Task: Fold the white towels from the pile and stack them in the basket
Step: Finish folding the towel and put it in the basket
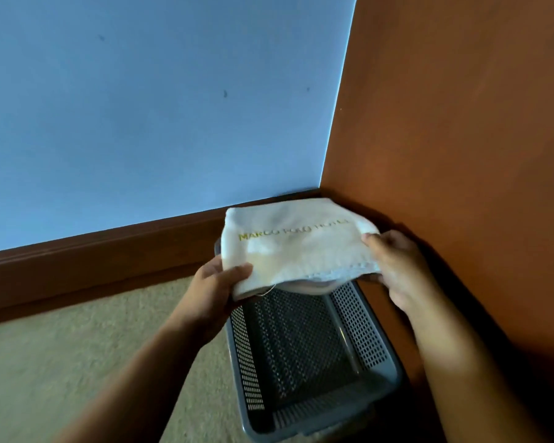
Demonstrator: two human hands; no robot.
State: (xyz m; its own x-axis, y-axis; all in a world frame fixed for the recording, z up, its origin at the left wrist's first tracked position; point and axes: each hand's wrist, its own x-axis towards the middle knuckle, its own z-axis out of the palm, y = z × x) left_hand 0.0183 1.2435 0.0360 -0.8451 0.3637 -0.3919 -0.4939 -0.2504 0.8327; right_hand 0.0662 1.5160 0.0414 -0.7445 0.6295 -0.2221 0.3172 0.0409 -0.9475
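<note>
Carpeted corner (109, 330); hands (216, 282) (395, 266) seemingly around towel (295, 247)

So we're tucked right into a room corner here. On our left there's a pale blue wall (141, 107) with a couple of small dark marks (225, 94) on it. It meets a rusty orange-brown wall (461, 123) on the right, with a thin bright line of light (337, 100) running down the seam. A dark brown wooden baseboard (93, 254) runs along the bottom of the blue wall, and below that we've got beige carpet (45, 362). Light's pretty dim overall.
</note>
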